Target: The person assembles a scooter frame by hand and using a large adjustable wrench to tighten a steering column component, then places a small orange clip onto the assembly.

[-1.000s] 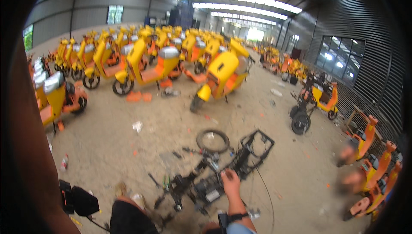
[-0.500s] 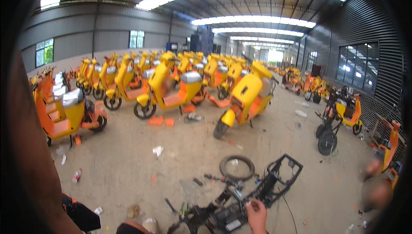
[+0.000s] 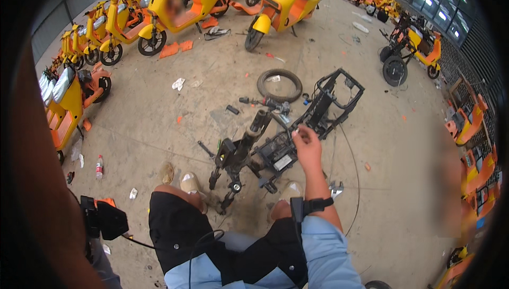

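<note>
A bare black scooter frame (image 3: 297, 135) lies on the floor in front of my feet, its fork end (image 3: 233, 167) toward me. My right hand (image 3: 306, 143) is over the middle of this frame. Its thumb and fingers are pinched together; a small pale bit shows at the tips, too small to name. A dark strap with a black device (image 3: 313, 206) goes round my right forearm. Along the left edge rises my left arm (image 3: 45, 183), very close and blurred; the hand at its end is out of the picture.
Beyond the frame lie a black tyre (image 3: 279, 85) and a dark metal part (image 3: 265, 102). Yellow-orange scooters (image 3: 283, 3) stand in rows at the back and left. A plastic bottle (image 3: 99, 167) is at the left. Orange scooter bodies (image 3: 472, 122) line the right wall.
The view has tilted down, so my legs and the whole scooter frame now show. My right hand remains over the frame with its fingers pinched.
</note>
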Tool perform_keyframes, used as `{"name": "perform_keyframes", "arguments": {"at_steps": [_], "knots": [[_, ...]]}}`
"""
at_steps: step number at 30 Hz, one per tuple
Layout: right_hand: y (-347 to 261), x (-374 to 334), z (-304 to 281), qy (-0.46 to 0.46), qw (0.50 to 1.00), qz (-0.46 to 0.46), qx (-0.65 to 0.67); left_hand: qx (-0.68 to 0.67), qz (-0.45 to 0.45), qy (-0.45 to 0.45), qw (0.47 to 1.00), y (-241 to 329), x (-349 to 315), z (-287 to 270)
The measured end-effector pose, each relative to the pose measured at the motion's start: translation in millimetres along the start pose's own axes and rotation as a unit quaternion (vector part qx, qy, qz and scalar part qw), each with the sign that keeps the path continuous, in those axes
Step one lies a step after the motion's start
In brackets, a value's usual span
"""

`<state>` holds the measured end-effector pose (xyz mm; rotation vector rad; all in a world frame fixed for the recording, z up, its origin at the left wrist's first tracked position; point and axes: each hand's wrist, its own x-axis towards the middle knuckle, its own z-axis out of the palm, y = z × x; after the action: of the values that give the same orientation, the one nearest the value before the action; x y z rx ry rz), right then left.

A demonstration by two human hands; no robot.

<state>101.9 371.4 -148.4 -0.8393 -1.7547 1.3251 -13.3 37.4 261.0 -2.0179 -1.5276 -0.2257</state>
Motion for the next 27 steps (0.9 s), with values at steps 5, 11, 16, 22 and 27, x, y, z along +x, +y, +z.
{"name": "perform_keyframes", "arguments": {"at_steps": [5, 11, 16, 22, 27], "knots": [[-7.7, 14.9, 17.5, -0.026, 0.999, 0.026, 0.020, -0.004, -0.060, 0.068, 0.996, -4.2, 0.9, -6.5], [-4.9, 21.3, 3.3, 0.010, 0.999, 0.035, 0.027, -0.406, -0.454, 0.212, 0.765, 8.3, -31.2, 174.6], [-40.0, 15.0, 39.3, -0.078, 0.995, 0.057, 0.013, -0.533, -0.691, 0.312, 0.376, 19.2, -144.8, 296.8], [-56.2, 31.4, 27.3, -0.055, 0.992, 0.030, 0.113, -0.599, -0.712, 0.288, 0.226, 37.7, -158.7, 379.3], [-74.2, 32.1, 28.1, -0.098, 0.987, -0.016, 0.127, -0.594, -0.734, 0.212, 0.253, 42.7, -165.0, 407.8]]}}
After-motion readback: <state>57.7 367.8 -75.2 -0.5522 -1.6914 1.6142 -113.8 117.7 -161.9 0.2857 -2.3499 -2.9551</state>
